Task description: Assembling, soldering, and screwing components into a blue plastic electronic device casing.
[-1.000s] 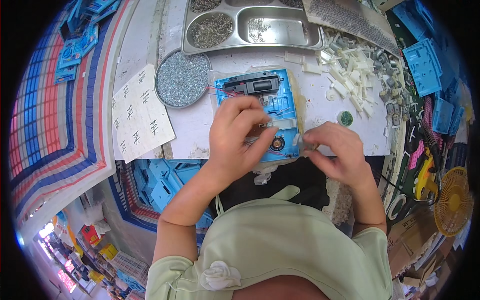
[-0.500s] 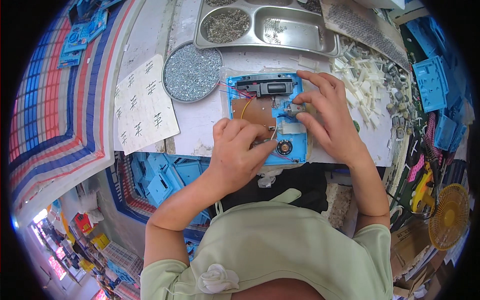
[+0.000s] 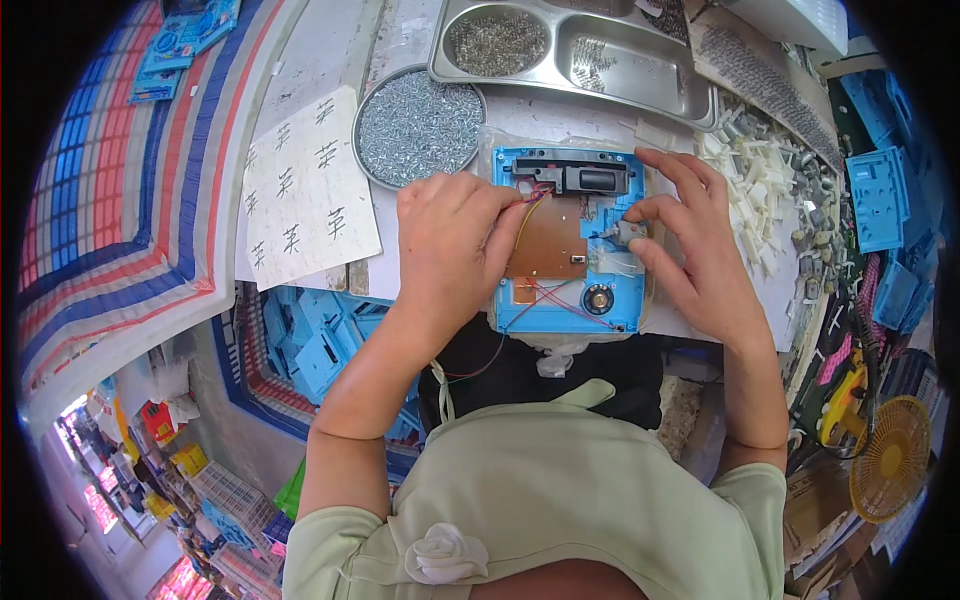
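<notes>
A blue plastic case [image 3: 633,315] lies open on the bench, holding a brown circuit board [image 3: 550,240], a black battery-box-like part [image 3: 590,180] and a round speaker [image 3: 598,298]. My left hand [image 3: 447,245] is closed at the case's upper left, thumb and forefinger pinching the thin wires [image 3: 540,192] beside the board; the fingertips partly hide them. On the right, my right hand [image 3: 697,240] grips a small grey motor [image 3: 629,233] between thumb and fingers, its forefinger reaching to the case's upper right corner. Red wires [image 3: 560,296] run across the lower part.
A round tray of small screws [image 3: 418,130] and a paper with handwritten characters [image 3: 310,190] lie left. Behind stands a steel compartment tray [image 3: 640,65] with small metal parts. White plastic pieces [image 3: 745,190] and motors [image 3: 815,240] are heaped right, near a yellow fan [image 3: 888,460].
My left hand has moved from near the speaker up to the wires at the upper left, uncovering the lower board and red wires. My right hand stays at the motor. The whole view has shifted slightly.
</notes>
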{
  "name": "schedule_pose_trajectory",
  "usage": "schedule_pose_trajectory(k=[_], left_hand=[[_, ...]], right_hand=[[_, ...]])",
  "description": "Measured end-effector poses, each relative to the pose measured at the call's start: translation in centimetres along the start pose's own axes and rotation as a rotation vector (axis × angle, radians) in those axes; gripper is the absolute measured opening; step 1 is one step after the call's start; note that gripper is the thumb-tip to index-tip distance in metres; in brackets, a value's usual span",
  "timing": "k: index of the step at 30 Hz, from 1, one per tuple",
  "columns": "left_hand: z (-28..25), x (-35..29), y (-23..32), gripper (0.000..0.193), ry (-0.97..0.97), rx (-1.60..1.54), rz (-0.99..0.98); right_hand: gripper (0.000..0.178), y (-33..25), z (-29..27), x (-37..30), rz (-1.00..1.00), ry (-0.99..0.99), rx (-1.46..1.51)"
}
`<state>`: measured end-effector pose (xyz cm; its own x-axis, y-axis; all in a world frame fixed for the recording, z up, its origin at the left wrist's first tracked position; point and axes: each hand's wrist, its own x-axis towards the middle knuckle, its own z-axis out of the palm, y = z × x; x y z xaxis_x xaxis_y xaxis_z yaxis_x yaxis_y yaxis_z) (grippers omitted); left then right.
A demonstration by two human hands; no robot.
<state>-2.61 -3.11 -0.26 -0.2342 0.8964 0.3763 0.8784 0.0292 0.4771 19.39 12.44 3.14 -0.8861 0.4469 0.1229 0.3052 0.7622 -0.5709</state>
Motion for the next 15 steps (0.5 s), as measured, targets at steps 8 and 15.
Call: schedule_pose_trajectory(k=[8, 15], left_hand=[[0.6, -1.4, 2.0, 0.009, 0.057, -0.074, 0.005], [0.7, -0.8, 2.1, 0.009, 0.061, -0.299, -0.181]], right_hand=[[0.02, 0.0, 0.6, 0.7, -0.019, 0.04, -0.107], [0.02, 0.1, 0.7, 0.5, -0.015, 0.045, -0.129]])
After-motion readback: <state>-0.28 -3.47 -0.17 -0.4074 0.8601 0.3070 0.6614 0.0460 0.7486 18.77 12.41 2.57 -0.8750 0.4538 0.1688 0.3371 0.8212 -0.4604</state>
